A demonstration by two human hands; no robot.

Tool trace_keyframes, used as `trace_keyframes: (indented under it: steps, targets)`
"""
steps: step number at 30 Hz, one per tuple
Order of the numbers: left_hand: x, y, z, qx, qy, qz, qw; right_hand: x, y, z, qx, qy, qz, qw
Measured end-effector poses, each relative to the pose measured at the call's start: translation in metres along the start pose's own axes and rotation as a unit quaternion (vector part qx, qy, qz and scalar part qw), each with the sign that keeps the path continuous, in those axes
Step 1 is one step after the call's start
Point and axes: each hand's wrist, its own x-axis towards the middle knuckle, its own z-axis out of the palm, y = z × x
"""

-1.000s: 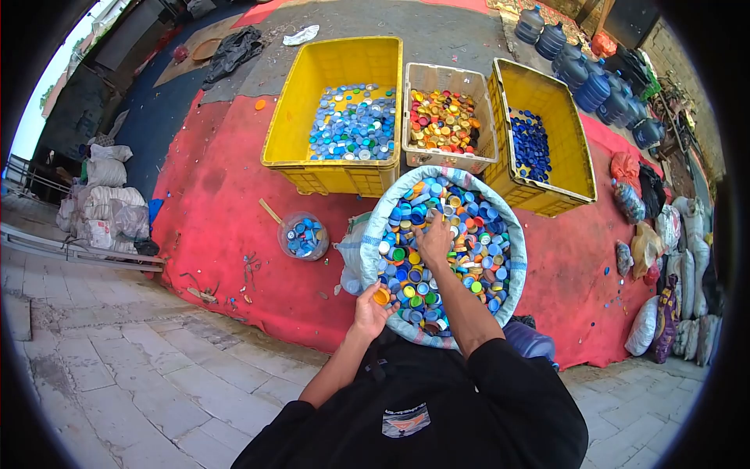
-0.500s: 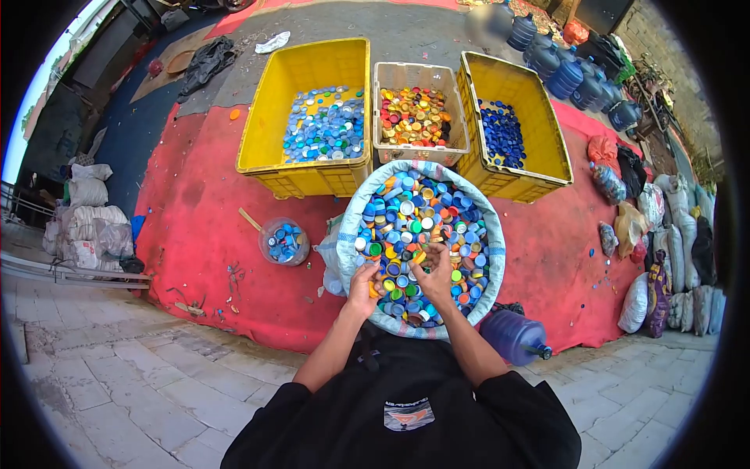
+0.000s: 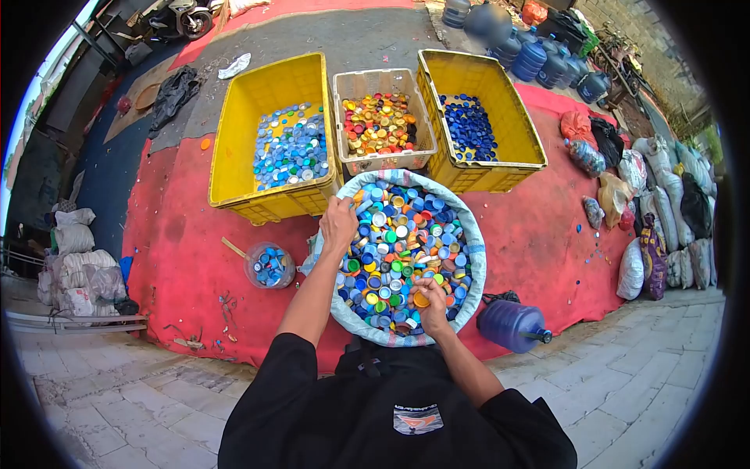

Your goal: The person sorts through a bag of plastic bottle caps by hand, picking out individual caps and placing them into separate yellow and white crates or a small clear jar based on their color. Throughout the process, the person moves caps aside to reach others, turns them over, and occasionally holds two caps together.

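A wide sack with a rolled pale-blue rim (image 3: 478,258) is full of mixed-colour plastic bottle caps (image 3: 391,242). Over the sack's far left rim is my left hand (image 3: 338,224), its fingers curled together near the yellow crate and the white basket; what they hold, if anything, is hidden. My right hand (image 3: 432,309) is low over the right side of the heap, its fingers closed on an orange-yellow bottle cap (image 3: 422,299).
Behind the sack stand a yellow crate (image 3: 219,176) of light-blue caps, a white basket (image 3: 383,163) of red and gold caps, and another yellow crate (image 3: 531,156) of dark-blue caps. A clear tub (image 3: 285,275) sits left, a large water bottle (image 3: 512,327) right.
My left hand has moved forward and left, from the heap to the sack's far rim. My right hand has shifted slightly down and now shows an orange-yellow bottle cap. The view has shifted.
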Motion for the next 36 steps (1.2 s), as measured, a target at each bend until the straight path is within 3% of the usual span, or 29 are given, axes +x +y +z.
trace_keyframes:
  steps: [4,11,18,21,27,32,33,34,35,36]
  targets:
    - [0.026,-0.003,0.008,0.043,-0.035,0.080,0.995,-0.005,-0.002,-0.004,0.031,0.016,0.004,0.999]
    - [0.042,-0.013,0.033,0.127,-0.117,0.085,0.981,-0.004,-0.013,-0.006,0.017,0.030,0.003,0.999]
    - [0.036,-0.014,0.044,0.172,-0.060,0.120,0.976,-0.002,-0.016,-0.005,0.001,0.025,0.002,1.000]
    - [0.032,-0.018,0.042,0.153,-0.062,0.129,0.978,-0.002,-0.014,-0.005,-0.011,0.026,0.009,1.000]
    - [-0.007,0.009,0.011,0.039,-0.068,0.018,0.997,0.001,-0.004,-0.007,-0.025,0.025,0.020,0.999]
    - [-0.060,0.002,0.012,-0.127,0.033,0.011,0.991,0.004,-0.005,0.003,-0.048,0.014,0.041,0.998]
    - [-0.067,0.004,0.003,-0.281,-0.033,-0.119,0.952,0.006,-0.004,0.006,-0.051,0.009,0.039,0.998]
    - [-0.074,0.011,-0.012,-0.424,-0.096,-0.243,0.867,0.007,-0.004,0.008,-0.055,0.005,0.038,0.998]
    - [-0.081,0.014,-0.021,-0.548,-0.153,-0.355,0.742,0.009,-0.004,0.010,-0.059,0.001,0.036,0.998]
    - [-0.090,0.011,-0.024,-0.616,-0.163,-0.373,0.674,0.012,-0.004,0.012,-0.059,-0.001,0.038,0.998]
